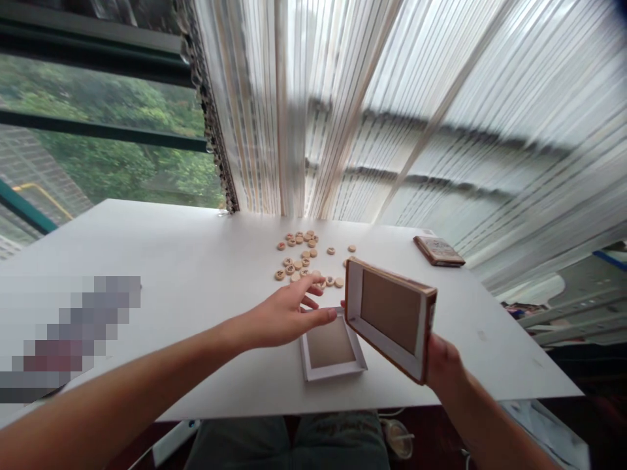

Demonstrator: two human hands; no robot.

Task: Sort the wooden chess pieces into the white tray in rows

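Note:
My right hand (445, 362) grips a cardboard box lid (389, 320) by its right end, holding it tilted above the table with its hollow inside facing me. My left hand (294, 310) reaches out with fingers apart and holds nothing; its thumb is close to the lid's left edge. Below it lies an open box tray (333, 373) with white walls and a brown bottom, near the table's front edge. Beyond the left hand, several round wooden game pieces (289, 262) with printed characters lie scattered, some partly hidden by the hand and the lid.
A small brown box (439, 250) lies at the back right of the white table (196, 261). String curtains (343, 117) hang along the table's back edge, beside a window (108, 130) at left. A drink cup (398, 437) stands below the front edge. A blurred-out patch covers the left side.

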